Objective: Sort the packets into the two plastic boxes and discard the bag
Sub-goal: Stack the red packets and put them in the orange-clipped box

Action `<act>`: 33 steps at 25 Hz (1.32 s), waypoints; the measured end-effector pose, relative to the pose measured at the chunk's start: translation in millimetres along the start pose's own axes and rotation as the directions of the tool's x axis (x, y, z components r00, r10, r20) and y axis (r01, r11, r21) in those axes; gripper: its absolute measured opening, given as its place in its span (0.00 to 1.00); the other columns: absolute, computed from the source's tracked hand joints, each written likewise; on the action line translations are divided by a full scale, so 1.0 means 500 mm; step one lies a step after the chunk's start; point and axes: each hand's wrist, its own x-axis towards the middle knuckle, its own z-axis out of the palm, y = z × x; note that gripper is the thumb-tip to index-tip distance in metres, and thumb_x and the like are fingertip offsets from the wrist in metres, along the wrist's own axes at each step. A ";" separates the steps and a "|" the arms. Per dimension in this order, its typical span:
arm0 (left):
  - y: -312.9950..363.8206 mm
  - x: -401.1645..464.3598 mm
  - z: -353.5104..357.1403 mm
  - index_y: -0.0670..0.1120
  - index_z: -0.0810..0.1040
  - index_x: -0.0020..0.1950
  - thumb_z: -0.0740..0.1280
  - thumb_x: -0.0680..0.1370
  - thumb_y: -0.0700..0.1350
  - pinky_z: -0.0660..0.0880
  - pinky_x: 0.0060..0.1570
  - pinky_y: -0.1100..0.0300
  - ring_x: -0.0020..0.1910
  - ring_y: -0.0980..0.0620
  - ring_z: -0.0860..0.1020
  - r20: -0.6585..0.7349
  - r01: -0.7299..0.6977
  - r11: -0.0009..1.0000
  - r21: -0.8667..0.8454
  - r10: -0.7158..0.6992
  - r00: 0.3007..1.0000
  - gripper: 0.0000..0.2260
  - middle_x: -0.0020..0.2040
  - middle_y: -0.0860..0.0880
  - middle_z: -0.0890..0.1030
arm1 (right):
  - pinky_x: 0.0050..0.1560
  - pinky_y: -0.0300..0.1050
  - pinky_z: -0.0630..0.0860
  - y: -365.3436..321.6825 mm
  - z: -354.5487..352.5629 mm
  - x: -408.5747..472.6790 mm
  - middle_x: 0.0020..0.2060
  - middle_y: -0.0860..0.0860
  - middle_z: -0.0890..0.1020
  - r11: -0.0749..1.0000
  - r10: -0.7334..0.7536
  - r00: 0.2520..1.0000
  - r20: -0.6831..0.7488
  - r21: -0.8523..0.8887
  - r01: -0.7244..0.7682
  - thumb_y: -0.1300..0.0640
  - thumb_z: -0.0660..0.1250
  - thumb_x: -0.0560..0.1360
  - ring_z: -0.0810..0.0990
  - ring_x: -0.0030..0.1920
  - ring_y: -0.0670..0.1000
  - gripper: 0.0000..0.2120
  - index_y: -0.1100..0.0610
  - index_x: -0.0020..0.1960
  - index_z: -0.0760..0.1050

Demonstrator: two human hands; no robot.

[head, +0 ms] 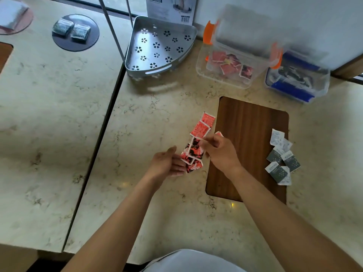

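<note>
As seen from above my forearms, items run left to right across the marble counter (pixel 149 118).

Far left: a dark round mat (pixel 75 32) carrying two foil-wrapped blocks, well apart from my hands.

Centre back: a grey perforated corner shelf (pixel 159 46), standing on the counter with nothing in it.

Left hand (pixel 167 163): palm turned inward, fingers loosely curled, touching the lower end of the red packets (pixel 193 154); I cannot tell whether it grips them.

Red packets: a strip of joined red-and-black sachets rising from between my hands, its upper end over the counter beside the wooden board (pixel 249 146).

Right hand (pixel 221 150): thumb and fingers pinched on the strip's right edge.

Orange-clipped box (pixel 224 63): clear, lid off and blurred above it, red packets inside.

Grey packets (pixel 280 158): a loose cluster of grey and white sachets on the board's right edge.

Blue-clipped box (pixel 296 79): clear, at far right, dark and white contents inside.
</note>
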 end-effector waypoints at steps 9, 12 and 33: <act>-0.006 -0.018 -0.033 0.34 0.78 0.58 0.57 0.84 0.57 0.80 0.44 0.46 0.39 0.39 0.82 0.139 0.089 0.982 -0.169 -0.066 0.988 0.26 0.46 0.32 0.82 | 0.54 0.37 0.71 -0.003 0.082 -0.028 0.57 0.50 0.74 0.930 -0.086 0.996 0.009 -0.359 0.083 0.53 0.67 0.80 0.76 0.52 0.45 0.16 0.52 0.67 0.77; -0.011 -0.021 -0.047 0.35 0.79 0.57 0.55 0.84 0.57 0.82 0.43 0.48 0.41 0.39 0.83 0.154 0.092 0.977 -0.194 -0.062 0.986 0.26 0.47 0.33 0.83 | 0.66 0.45 0.72 0.000 0.078 -0.017 0.67 0.52 0.66 0.856 -0.055 0.988 0.146 -0.503 0.122 0.55 0.70 0.78 0.73 0.63 0.51 0.28 0.49 0.76 0.67; -0.092 -0.008 -0.023 0.39 0.82 0.53 0.66 0.80 0.37 0.82 0.50 0.44 0.46 0.38 0.84 -0.121 -0.214 0.956 -0.201 0.193 0.974 0.06 0.48 0.37 0.85 | 0.37 0.43 0.74 0.029 0.131 -0.124 0.39 0.44 0.82 0.934 -0.059 0.996 0.067 -0.349 0.078 0.41 0.70 0.73 0.79 0.38 0.44 0.13 0.50 0.45 0.80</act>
